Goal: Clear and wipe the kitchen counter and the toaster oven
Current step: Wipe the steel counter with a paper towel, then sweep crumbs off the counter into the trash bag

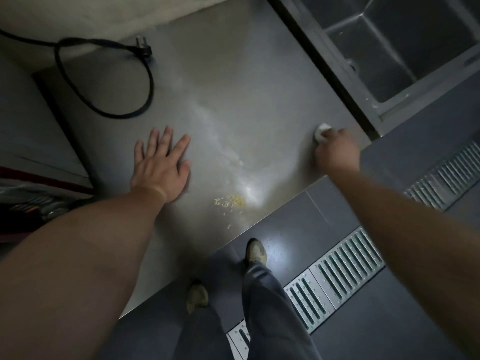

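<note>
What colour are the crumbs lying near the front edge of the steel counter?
Pale yellow: the scattered crumbs show best in the head view, on the grey steel counter.

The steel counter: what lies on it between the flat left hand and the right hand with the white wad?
In the head view, bare steel counter with a pale whitish smear; the yellow crumbs lie nearer its front edge.

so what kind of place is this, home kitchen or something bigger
Probably a commercial or canteen kitchen rather than a home one. The counter is bare stainless steel, a deep steel sink sits beside it, and long metal drain grates run through the dark tiled floor.
</note>
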Demonstrator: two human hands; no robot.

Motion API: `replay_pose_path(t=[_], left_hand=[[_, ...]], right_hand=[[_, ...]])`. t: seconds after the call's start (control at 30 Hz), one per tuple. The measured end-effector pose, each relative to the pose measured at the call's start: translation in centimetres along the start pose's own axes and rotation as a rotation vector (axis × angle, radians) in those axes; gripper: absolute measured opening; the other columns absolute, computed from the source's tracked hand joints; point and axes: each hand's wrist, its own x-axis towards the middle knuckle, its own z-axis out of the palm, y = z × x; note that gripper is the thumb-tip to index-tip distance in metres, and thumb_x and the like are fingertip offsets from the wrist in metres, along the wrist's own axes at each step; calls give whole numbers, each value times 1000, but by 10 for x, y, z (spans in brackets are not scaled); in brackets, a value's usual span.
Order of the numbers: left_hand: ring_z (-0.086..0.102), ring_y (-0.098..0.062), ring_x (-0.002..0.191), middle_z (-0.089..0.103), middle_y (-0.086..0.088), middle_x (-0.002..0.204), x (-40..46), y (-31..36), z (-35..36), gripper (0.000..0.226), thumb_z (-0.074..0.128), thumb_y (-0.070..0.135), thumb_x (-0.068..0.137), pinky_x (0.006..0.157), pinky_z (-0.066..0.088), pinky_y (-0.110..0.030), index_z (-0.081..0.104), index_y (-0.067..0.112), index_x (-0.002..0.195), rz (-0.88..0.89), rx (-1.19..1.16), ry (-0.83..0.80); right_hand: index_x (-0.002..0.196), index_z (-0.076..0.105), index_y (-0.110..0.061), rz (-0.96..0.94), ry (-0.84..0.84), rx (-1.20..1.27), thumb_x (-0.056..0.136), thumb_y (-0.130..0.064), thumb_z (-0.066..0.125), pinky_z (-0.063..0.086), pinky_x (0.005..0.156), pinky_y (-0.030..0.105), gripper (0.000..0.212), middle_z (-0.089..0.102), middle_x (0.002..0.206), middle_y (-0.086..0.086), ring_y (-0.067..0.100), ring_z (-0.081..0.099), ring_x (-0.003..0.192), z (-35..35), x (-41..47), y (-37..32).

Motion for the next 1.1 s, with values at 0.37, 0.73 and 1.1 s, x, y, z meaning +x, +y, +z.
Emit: replay_pose_path(t=[0.37, 0.73, 1.1], left_hand=[[-6, -26, 153, -4, 3, 168, -1, 1, -2, 61, 16, 55, 98, 122, -1, -52, 3, 42, 156, -3, 3, -38], [-13, -23, 153, -14, 7, 166, 0, -3, -31, 57, 20, 52, 102, 122, -1, -53, -1, 47, 155, 31, -42, -241], [62, -30, 111, 65, -9, 123, -47, 41, -129, 34, 49, 20, 88, 94, 51, -39, 66, 15, 117, 218, 252, -222]], right_hand=[[116, 62, -9, -153, -122, 218, 83, -16, 58, 42, 76, 36, 34, 57, 111, 15, 36, 56, 94, 50, -172, -90], [70, 69, -15, 154, -272, 752, 92, -40, 61, 52, 59, 23, 34, 61, 51, -7, 15, 60, 51, 10, -158, -79], [114, 71, -10, -28, -315, 5, 90, -16, 55, 53, 90, 35, 29, 69, 113, 11, 31, 62, 106, -49, -178, -63]])
